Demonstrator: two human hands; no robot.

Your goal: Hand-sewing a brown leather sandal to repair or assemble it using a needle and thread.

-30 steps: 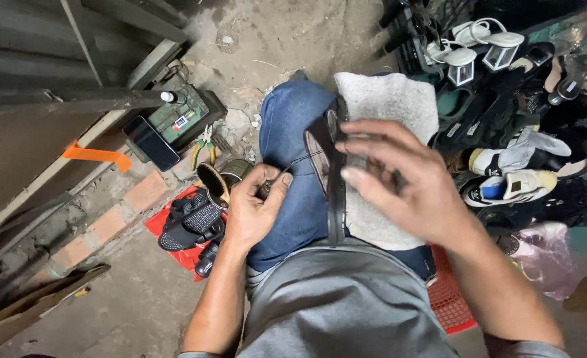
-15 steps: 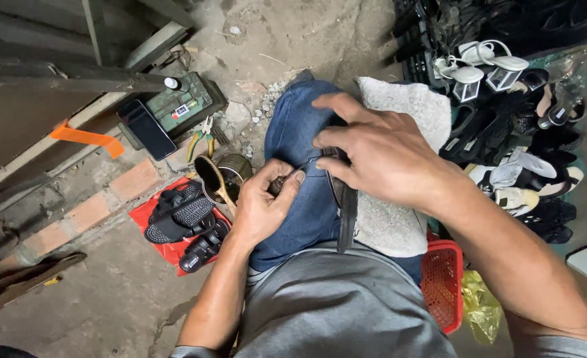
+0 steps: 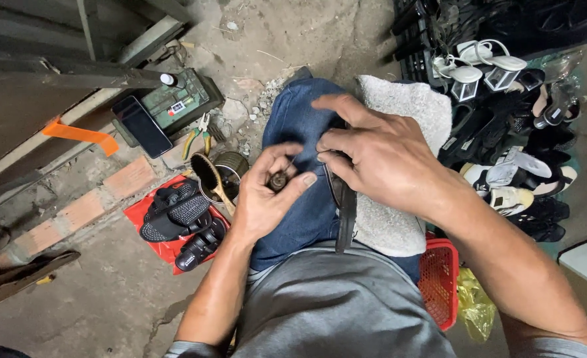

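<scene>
Across your lap, at 12 o'clock: right hand (image 3: 379,156) now lowered, grip closed on dark sole strip (image 3: 344,205); left hand (image 3: 270,192) pinching small spool (image 3: 279,180).

Street-side shoe-repair spot, person sitting low on bare, cracked concrete floor (image 3: 94,311). Heap of worn sandals and heels (image 3: 505,132) lying at right. Black sandals (image 3: 180,219) sitting on red sheet (image 3: 149,213) at left. Green metal box (image 3: 177,99), pliers (image 3: 199,131), tin can (image 3: 232,166) lying nearby. Grey towel (image 3: 399,132) covering one knee.
</scene>
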